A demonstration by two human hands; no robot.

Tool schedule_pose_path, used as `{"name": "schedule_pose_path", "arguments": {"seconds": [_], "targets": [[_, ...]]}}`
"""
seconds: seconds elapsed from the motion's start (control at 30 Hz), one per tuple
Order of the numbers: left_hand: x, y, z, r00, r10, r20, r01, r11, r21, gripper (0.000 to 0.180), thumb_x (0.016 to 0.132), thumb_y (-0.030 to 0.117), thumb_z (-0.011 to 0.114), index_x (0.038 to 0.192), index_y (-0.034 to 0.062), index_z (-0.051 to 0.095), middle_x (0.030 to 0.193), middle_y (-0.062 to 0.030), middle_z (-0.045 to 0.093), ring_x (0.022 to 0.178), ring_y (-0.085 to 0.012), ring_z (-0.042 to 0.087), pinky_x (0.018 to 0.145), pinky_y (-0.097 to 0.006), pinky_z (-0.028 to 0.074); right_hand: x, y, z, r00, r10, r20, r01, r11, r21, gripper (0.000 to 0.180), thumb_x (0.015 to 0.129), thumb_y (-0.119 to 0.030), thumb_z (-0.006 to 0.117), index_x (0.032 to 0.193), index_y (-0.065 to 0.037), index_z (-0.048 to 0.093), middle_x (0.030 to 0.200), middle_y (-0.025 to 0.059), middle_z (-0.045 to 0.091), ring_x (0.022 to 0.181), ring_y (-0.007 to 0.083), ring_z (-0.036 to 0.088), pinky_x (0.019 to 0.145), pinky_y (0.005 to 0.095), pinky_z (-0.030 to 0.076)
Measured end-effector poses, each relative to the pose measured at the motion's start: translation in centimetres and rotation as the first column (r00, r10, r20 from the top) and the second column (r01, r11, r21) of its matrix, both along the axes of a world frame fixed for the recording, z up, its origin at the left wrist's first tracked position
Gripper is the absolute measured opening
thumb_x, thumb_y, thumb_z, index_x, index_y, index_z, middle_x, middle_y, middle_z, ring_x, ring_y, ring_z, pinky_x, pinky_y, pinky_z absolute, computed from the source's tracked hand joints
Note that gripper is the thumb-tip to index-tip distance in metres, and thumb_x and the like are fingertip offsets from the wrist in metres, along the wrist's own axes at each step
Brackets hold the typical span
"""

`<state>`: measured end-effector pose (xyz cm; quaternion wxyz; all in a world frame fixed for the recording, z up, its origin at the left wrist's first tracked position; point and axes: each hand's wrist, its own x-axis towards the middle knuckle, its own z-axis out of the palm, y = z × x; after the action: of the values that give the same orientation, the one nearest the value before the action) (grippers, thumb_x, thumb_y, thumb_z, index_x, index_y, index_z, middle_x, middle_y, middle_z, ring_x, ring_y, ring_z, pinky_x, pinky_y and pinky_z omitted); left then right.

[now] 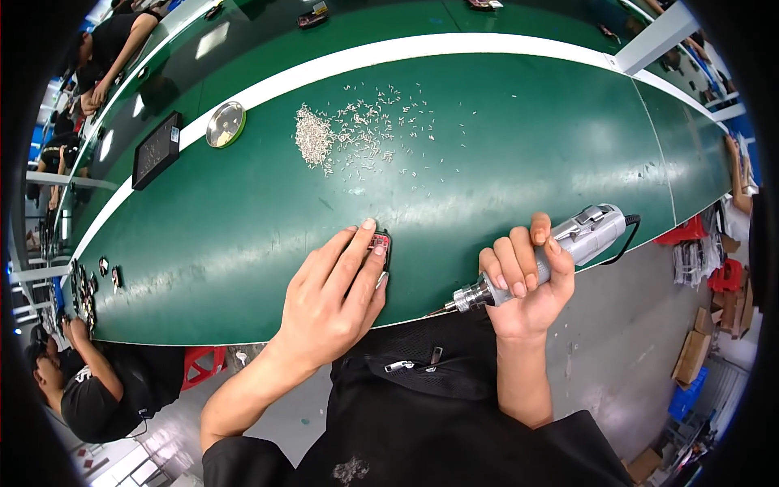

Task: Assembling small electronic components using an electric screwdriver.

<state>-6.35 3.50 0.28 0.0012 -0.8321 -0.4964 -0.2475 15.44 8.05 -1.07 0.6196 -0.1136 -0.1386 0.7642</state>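
The left forearm slants inward from lower left, its hand [333,296] palm down at the counter's [203,260] near side, with extended, slightly parted fingers laid over a small red-and-black device [380,242]; whether they pinch it, I cannot tell. The right forearm rises nearly straight, the right hand [526,300] turned palm up, its fingers curled around a silver electric screwdriver [591,233], whose bit points left and down beside the counter's near edge.
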Motion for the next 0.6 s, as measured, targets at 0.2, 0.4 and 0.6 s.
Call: {"name": "schedule_pose_path", "arguments": {"seconds": [0.2, 0.4, 0.6], "targets": [[-0.7, 1.2, 0.5, 1.0, -0.014, 0.006, 0.014, 1.0, -0.027, 0.038, 0.067, -0.007, 0.066, 0.104, -0.0061, 0.06, 0.109, -0.0186, 0.062, 0.095, -0.032, 0.062, 0.076, -0.037, 0.054, 0.0, 0.1, 0.0, 1.0, -0.003, 0.0, 0.003, 1.0, -0.015, 0.009, 0.092, -0.016, 0.048, 0.089, -0.008, 0.045, 0.053, -0.002, 0.037, 0.045, 0.0093, 0.039, 0.052, 0.0269, 0.036], [-0.6, 1.7, 1.3, 0.999, -0.012, -0.044, 0.008, 0.996, -0.094, 0.034, 0.069, -0.004, 0.065, 0.102, -0.0084, 0.06, 0.103, -0.0174, 0.062, 0.094, -0.0299, 0.061, 0.072, -0.034, 0.056, 0.2, -0.4, 0.0, 0.999, 0.007, 0.036, -0.007, 1.0, 0.01, 0.009, 0.091, -0.016, 0.048, 0.088, -0.008, 0.045, 0.052, -0.0016, 0.039, 0.044, 0.0097, 0.04, 0.051, 0.0275, 0.037], [1.2, 1.3, 0.0, 0.998, -0.059, -0.007, 0.059, 0.998, -0.015, 0.03, 0.068, -0.003, 0.065, 0.096, -0.0105, 0.061, 0.102, -0.019, 0.062, 0.092, -0.0292, 0.061, 0.068, -0.033, 0.056, -1.0, -3.7, 0.3, 0.991, 0.09, 0.095, -0.082, 0.993, -0.086, 0.01, 0.089, -0.017, 0.048, 0.087, -0.008, 0.047, 0.052, -0.0014, 0.039, 0.044, 0.0108, 0.041, 0.052, 0.0281, 0.04]]}}
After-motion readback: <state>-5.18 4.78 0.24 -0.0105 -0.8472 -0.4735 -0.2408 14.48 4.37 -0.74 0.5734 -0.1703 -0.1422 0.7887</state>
